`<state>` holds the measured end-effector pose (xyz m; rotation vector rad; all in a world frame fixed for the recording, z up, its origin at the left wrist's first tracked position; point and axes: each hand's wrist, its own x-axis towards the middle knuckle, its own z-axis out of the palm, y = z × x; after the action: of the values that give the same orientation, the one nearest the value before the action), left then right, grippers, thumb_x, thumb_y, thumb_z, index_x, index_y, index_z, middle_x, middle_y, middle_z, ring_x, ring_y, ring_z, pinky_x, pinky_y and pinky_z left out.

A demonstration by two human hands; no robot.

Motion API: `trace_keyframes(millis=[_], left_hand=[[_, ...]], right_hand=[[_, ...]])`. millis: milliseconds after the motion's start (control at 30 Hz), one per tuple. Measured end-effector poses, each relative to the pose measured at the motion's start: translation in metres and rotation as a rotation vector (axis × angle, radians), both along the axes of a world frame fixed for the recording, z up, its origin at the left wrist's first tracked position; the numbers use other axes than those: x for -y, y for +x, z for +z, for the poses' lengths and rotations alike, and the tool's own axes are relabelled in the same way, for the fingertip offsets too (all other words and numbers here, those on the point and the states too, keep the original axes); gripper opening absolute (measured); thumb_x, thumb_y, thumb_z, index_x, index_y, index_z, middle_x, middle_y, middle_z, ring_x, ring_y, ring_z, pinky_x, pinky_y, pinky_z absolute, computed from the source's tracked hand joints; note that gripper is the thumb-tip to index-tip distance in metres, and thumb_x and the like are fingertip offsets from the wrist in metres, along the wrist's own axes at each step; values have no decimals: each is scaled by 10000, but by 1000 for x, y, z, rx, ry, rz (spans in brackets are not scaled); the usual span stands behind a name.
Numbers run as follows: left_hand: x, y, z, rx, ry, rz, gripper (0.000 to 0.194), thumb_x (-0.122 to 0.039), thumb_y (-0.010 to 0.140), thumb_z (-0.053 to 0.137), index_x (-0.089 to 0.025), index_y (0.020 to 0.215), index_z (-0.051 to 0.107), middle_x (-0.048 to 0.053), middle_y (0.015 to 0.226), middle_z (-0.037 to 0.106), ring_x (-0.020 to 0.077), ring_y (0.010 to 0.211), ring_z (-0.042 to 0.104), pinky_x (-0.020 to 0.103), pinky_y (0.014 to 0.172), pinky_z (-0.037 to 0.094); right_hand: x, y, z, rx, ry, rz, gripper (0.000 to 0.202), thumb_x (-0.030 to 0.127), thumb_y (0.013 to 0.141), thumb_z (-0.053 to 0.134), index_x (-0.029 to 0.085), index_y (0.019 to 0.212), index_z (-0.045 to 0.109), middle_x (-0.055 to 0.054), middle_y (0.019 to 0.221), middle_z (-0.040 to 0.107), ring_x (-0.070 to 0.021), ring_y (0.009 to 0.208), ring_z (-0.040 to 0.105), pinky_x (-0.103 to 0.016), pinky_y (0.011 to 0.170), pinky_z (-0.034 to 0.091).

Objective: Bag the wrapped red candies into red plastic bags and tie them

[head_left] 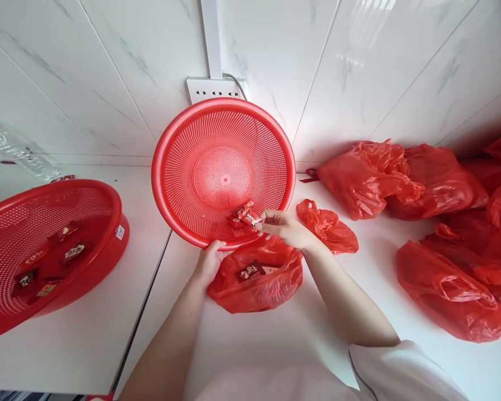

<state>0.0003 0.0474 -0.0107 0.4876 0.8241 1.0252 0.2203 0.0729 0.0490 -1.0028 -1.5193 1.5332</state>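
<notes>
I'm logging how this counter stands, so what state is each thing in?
Middle basket: tilted, wrapped packets low inside.
Left basket: tilted, several packets inside.
Near bag: open, packets inside.
Small bag: crumpled.
Bags at right: bulging.
Power strip: visible sockets unused.
Right hand: pinching a wrapped packet.
Left hand: at middle basket's rim, fingers mostly hidden.

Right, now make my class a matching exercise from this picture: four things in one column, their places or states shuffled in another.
1. Left hand
2. Right hand
3. White sticker
4. Socket strip

A. On the left basket's outside
B. Against the wall, beyond the middle basket
C. At the middle basket's lower rim
D. Holding a red wrapped packet

Pairs: 1-C, 2-D, 3-A, 4-B
</notes>
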Motion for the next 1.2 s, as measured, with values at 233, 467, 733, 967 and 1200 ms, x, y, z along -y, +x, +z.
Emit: trace_keyframes(millis=[233, 467, 733, 967, 1200], left_hand=[[3, 1, -1, -67, -39, -43, 325, -226, 747, 562, -79, 1013, 677, 136, 1002, 732, 315, 1042, 656, 453, 956, 484], [4, 3, -2, -180, 54, -6, 364, -152, 707, 605, -107, 1062, 672, 96, 970, 742, 320, 1064, 645, 455, 971, 475], [8, 3, -6, -150, 75, -75, 371, -159, 724, 587, -119, 1083, 671, 115, 1059, 720, 335, 1132, 608, 441, 957, 483], [5, 4, -3, -120, 70, -52, 360, -156, 700, 577, -109, 1044, 675, 111, 1059, 719, 332, 1128, 608, 456, 959, 479], [4, 6, 4, -108, 42, -39, 383, -161, 675, 584, -111, 1044, 671, 98, 1026, 729, 322, 1087, 631, 464, 969, 469]], right_hand=[[13, 7, 18, 195, 93, 369, 216, 372, 829, 649, 163, 878, 628, -4, 809, 667, -128, 740, 623, -251, 696, 489], [4, -13, -17, 605, 503, -63, 289, 276, 907, 529, 168, 1170, 580, -113, 1193, 624, -200, 1080, 594, -353, 947, 452], [-11, -12, -55, 683, 451, -123, 364, 211, 857, 585, 170, 1218, 584, -132, 1171, 623, -226, 1114, 560, -419, 1006, 401], [-21, 4, -43, 129, 44, -140, 364, 388, 847, 606, 148, 1120, 618, -65, 922, 707, -158, 776, 674, -274, 688, 533], [0, -3, -7, 75, 65, 147, 361, 393, 847, 633, 167, 1127, 659, -54, 938, 717, -161, 832, 668, -302, 767, 529]])
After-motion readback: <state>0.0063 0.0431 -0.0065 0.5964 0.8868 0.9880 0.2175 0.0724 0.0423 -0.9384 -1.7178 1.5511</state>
